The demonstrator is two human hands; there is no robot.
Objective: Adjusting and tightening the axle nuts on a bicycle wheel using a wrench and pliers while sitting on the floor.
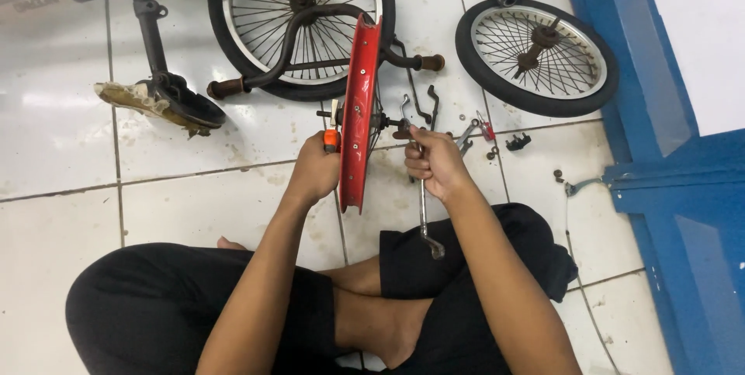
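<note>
A bare red wheel rim stands on edge on the tiled floor in front of my crossed legs, its hub and axle at mid height. My left hand is closed on an orange-handled tool at the left end of the axle. On the other side, my right hand grips a long steel wrench that reaches up to the right end of the axle, its free end hanging down over my knee.
A black bicycle lies upside down ahead, with its wheel, handlebar grips and torn saddle. A second small wheel lies at the right. Loose wrenches and small parts are scattered near the rim. A blue door frame borders the right.
</note>
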